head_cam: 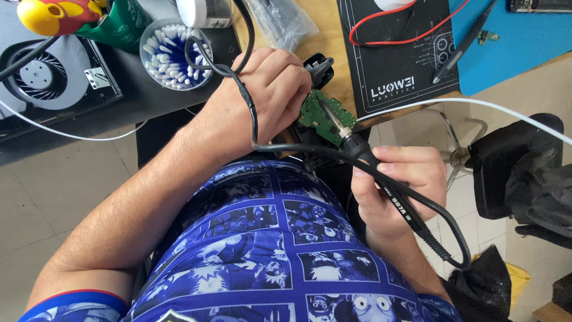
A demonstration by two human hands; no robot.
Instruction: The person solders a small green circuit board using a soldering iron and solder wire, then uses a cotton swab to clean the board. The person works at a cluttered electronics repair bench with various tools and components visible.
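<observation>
My left hand [265,98] grips a small green circuit board [325,116] with a black part [319,67] attached above it, held over my lap near the desk edge. My right hand [399,188] holds a black soldering iron [381,179] like a pen. Its metal tip [332,116] rests on the green board. The iron's black cable [247,101] loops over the back of my left hand and wrist.
A round tub of cotton swabs [173,53] and a laptop fan [39,74] sit at the back left. A black work mat [393,53] with a red wire, a blue mat [518,42] and a black probe [462,45] lie at right. A black chair [518,173] stands right.
</observation>
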